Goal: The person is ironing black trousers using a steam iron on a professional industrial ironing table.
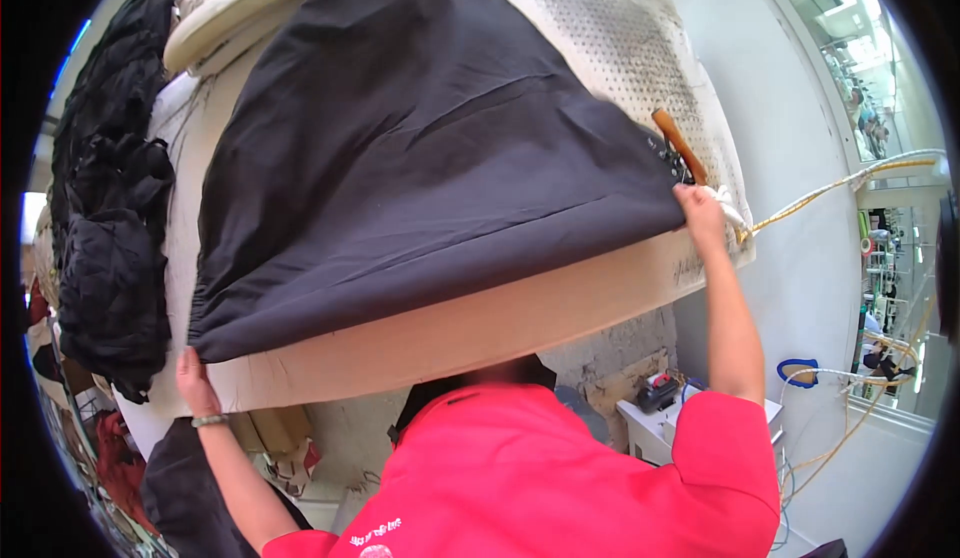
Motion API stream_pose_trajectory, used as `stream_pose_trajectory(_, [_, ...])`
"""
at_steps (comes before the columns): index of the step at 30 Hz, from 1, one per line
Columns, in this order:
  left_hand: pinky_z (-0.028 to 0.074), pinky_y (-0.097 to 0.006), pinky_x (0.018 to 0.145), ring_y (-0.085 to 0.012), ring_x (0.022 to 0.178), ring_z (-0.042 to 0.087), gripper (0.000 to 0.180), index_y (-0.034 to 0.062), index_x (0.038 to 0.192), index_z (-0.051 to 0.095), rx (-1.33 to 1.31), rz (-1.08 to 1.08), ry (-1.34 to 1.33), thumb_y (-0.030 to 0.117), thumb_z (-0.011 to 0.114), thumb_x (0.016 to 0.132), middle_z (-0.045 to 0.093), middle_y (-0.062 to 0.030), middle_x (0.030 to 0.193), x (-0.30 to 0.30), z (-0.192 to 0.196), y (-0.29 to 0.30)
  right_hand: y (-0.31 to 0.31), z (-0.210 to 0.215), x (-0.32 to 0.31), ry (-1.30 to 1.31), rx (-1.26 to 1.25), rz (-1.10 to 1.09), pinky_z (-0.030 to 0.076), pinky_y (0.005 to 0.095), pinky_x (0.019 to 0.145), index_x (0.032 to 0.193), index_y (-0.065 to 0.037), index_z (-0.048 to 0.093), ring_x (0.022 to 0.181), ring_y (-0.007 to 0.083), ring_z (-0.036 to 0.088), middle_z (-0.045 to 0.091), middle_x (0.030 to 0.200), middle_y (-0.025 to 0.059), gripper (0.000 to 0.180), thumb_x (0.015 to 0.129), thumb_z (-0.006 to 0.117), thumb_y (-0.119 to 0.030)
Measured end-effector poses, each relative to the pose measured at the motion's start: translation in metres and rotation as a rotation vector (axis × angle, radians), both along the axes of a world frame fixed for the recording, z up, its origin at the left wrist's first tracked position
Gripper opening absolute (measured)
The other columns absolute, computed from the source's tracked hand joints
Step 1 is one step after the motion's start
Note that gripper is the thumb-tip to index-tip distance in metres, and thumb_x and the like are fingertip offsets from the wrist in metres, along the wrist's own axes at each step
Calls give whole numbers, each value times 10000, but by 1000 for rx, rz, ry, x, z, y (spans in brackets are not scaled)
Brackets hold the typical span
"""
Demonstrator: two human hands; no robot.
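A large black cloth garment [420, 178] lies spread over a pale padded board, its near edge folded or rolled along the front. At its near left corner my left hand [198, 383] is closed, fingers gripping the gathered edge. My right hand [705, 216] pinches the opposite end of that edge, stretching the cloth between both hands. Just beyond the right hand stands an iron, its brown handle [680, 146] showing; the garment and hand partly hide its body.
The pale board [480, 328] curves along the front. A stained perforated pad [640, 48] lies at the far right. Piled black garments [110, 258] hang at the left. A yellowish hose and cord [820, 198] run right from beside the iron. A small white table [650, 433] stands below.
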State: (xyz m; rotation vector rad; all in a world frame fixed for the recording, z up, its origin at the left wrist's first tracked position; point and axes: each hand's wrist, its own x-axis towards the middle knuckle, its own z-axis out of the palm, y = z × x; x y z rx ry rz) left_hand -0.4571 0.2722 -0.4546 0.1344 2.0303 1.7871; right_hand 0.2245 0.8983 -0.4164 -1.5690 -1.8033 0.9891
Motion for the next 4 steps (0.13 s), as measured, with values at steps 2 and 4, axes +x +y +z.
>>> stream_pose_trajectory(2, [496,-255,838,-103,956,626,228,37,1155,672,-80,-38,-108,215,635,1018,687,-12,1087,21,-36,-19,-22,-39,10,-39,-225,14,579,310,520,894,-27,681,625,120,634,649,750,14,258,966,697,-274])
stream_pose_trajectory(4, [495,-260,843,-102,947,630,250,69,1218,657,-81,-4,-171,216,637,1016,686,5,1096,27,-48,-28,-28,-61,27,-44,-458,-27,606,345,552,985,-11,677,691,140,670,704,840,49,246,965,695,-256])
